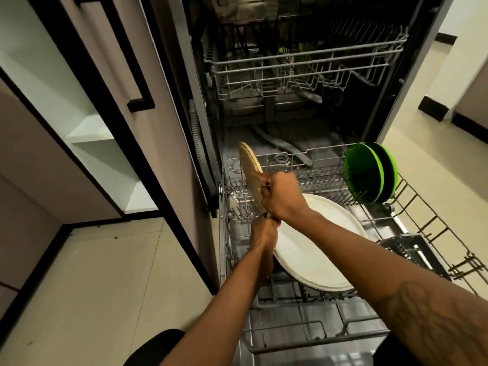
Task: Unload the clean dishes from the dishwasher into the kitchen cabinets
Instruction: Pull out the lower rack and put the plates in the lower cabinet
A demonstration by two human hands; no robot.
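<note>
Right hand (282, 199) fingers curl round the tan plate (249, 165), upright over the rack (330, 175); left hand (262, 236) grips the white plate (322, 249) rim.

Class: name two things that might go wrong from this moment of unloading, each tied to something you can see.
1. The right hand holds the tan plate on edge, close to the white plate that the left hand grips; the two may knock and chip.
2. The green plates stand at the far right corner of the lower rack; jolting the rack could tip them.
</note>
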